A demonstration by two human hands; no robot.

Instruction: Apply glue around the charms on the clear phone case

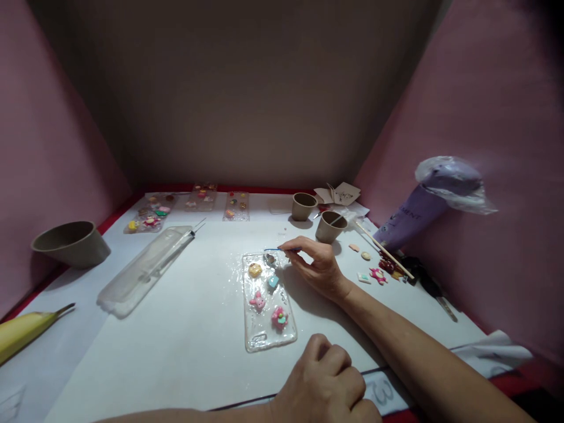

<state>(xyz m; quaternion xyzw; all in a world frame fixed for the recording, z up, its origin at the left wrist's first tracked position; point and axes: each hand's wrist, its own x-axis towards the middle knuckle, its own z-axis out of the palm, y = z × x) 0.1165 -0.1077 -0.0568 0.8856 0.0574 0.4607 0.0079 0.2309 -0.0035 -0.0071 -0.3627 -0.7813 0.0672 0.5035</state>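
Observation:
A clear phone case point(264, 338) lies flat on the white table covering, with small charms stuck on it. Among these are a gold round charm point(255, 269), a blue charm point(274, 282), a pink bunny point(257, 301) and a pink flower-like charm point(279, 318). At the case's top edge, my right hand point(315, 264) pinches a thin blue stick point(274, 249), its tip over the case near a small dark charm point(269, 258). My left hand point(328, 385) is curled into a fist near the front edge, below the case; nothing shows in it.
Two grey cups point(304, 207) stand behind my right hand. Loose charms point(378, 275), a wooden stick point(385, 251) and a purple bag point(408, 217) are at right. A clear tray point(132, 282), a grey bowl point(73, 247) and a banana point(29, 332) sit left. Decorated cases point(236, 207) lie behind.

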